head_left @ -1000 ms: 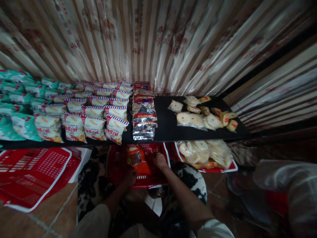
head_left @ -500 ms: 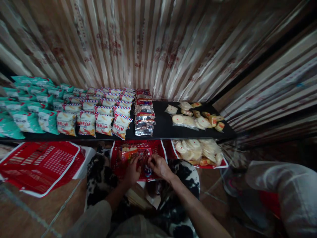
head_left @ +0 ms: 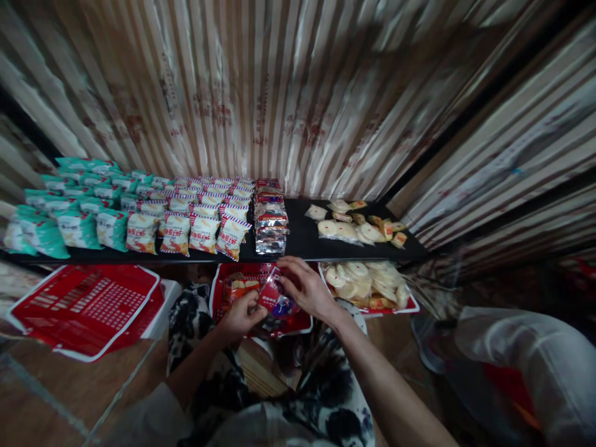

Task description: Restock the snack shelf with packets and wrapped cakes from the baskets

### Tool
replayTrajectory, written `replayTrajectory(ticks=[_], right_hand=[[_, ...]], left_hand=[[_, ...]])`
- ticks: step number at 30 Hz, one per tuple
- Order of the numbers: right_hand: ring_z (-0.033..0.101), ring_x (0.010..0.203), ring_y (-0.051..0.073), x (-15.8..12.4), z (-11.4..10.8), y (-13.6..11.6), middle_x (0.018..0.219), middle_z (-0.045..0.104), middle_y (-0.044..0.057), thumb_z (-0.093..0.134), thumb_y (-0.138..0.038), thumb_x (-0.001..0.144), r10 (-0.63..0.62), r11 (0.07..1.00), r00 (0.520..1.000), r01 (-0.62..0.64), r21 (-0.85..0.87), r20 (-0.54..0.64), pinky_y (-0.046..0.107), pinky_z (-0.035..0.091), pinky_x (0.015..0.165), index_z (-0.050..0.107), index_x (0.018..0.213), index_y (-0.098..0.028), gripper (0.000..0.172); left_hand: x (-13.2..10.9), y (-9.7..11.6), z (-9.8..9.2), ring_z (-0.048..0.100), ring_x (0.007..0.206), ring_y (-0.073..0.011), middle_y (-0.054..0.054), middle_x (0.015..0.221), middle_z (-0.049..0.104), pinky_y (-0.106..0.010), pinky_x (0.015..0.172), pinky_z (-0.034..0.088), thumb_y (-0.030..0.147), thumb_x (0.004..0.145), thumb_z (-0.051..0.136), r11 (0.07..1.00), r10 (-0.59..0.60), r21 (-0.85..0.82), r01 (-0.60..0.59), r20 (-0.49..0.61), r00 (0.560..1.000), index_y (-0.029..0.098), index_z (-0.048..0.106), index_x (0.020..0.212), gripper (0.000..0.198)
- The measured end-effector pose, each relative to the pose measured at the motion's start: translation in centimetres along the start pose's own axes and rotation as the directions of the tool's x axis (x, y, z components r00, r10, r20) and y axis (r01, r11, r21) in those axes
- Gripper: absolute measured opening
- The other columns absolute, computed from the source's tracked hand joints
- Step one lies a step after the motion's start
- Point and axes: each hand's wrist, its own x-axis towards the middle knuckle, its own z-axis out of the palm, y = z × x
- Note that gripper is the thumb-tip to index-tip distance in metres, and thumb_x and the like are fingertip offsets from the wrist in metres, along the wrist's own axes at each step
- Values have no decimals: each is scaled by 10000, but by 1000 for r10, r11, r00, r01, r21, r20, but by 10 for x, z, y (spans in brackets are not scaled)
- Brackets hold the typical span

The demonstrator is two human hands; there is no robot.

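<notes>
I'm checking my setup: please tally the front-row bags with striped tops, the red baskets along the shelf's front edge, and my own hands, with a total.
Striped-top bags: 4
Red baskets: 3 visible
Hands, left hand and right hand: 2
Total: 9

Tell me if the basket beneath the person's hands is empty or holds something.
Holds something: orange packaging shows inside the red basket.

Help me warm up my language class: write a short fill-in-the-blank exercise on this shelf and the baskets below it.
1. The teal bags stand at the black shelf's ____ end.
2. Between the left hand and right hand is a packet coloured mostly ____.
3. The basket with pale discs has a ____ rim.

Missing words: left; red; white.
</notes>
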Motion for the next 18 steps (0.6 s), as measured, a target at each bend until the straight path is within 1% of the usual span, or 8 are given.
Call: replayTrajectory(ticks=[1, 3, 5, 6, 8, 10, 12, 18], right_hand=[[550, 1021, 189, -1, 0, 1, 1144, 570, 96, 488, -264, 854, 60, 998, 989, -57, 24, -134, 353, 431, 912, 549, 1144, -203, 302], [567, 985, 199, -5, 1, 6, 1126, 584, 101, 499, -344, 849, 244, 968, 906, -207, 140, -347, 379, 442, 907, 527, 1181, -201, 363], [587, 956, 205, -12, 5, 10, 1080, 617, 95, 512, -430, 830, 438, 886, 804, -313, 342, -401, 383, 463, 884, 527, 1175, -194, 419], [591, 965, 211, -17, 8, 12, 1070, 629, 93, 522, -469, 815, 511, 830, 781, -340, 442, -359, 382, 467, 884, 533, 1164, -192, 446], [606, 955, 224, -29, 15, 11, 1022, 660, 85, 554, -529, 776, 582, 719, 792, -394, 573, -186, 386, 474, 881, 566, 1112, -192, 476], [615, 953, 234, -42, 24, 6, 1010, 673, 79, 588, -560, 743, 549, 656, 835, -453, 603, 30, 382, 479, 875, 607, 1056, -201, 477], [601, 1014, 237, -54, 33, -1, 1063, 664, 70, 581, -564, 749, 466, 623, 868, -458, 634, 169, 380, 462, 909, 602, 1095, -210, 496], [615, 959, 232, -69, 49, 1, 1017, 674, 64, 571, -582, 748, 523, 604, 850, -416, 680, 54, 367, 458, 903, 603, 1085, -210, 502]], left_hand=[[-1, 4, -1, 627, 752, -168, -25, 811, 669, -284, 708, 489, 402, 758, 574, 995, -15, -94, 14, -16, 1000, 177, 559, 916, 276], [-2, 15, -3, 633, 764, -168, -36, 829, 680, -275, 710, 488, 459, 711, 629, 967, -56, -250, 36, -73, 996, 178, 551, 907, 351], [-3, 26, -4, 641, 799, -178, -53, 870, 691, -282, 737, 491, 500, 659, 673, 929, -115, -365, 57, -138, 984, 180, 552, 891, 413], [-2, 32, -3, 644, 821, -185, -61, 894, 694, -290, 757, 492, 514, 639, 687, 909, -140, -413, 59, -169, 976, 180, 557, 893, 439], [-1, 41, 0, 647, 854, -201, -74, 931, 696, -307, 786, 493, 526, 611, 707, 871, -168, -490, 44, -212, 963, 177, 567, 913, 482], [1, 48, 7, 646, 886, -213, -83, 972, 693, -322, 809, 492, 510, 611, 716, 843, -168, -538, 16, -235, 957, 174, 572, 959, 505], [5, 52, 15, 647, 887, -218, -88, 979, 692, -329, 805, 494, 491, 624, 718, 829, -162, -559, -3, -246, 955, 171, 574, 965, 490], [22, 62, 29, 652, 838, -218, -69, 921, 703, -306, 741, 499, 506, 604, 722, 835, -210, -549, 23, -281, 937, 172, 576, 914, 478]])
